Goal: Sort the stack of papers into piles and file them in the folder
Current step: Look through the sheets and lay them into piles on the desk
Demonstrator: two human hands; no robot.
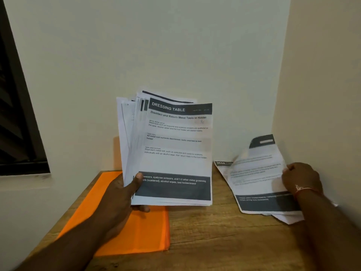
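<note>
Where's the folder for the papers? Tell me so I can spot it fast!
Find the wooden table in the room's corner. On its left side, beneath the left hand gripping the paper stack, lies the folder. It is flat and bright orange, while the sheet in the right hand and the stack are white.

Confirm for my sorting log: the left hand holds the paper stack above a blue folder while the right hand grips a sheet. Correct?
No: the head view shows the folder is orange, not blue. The left hand does hold the paper stack above it, and the right hand grips a sheet.
</note>
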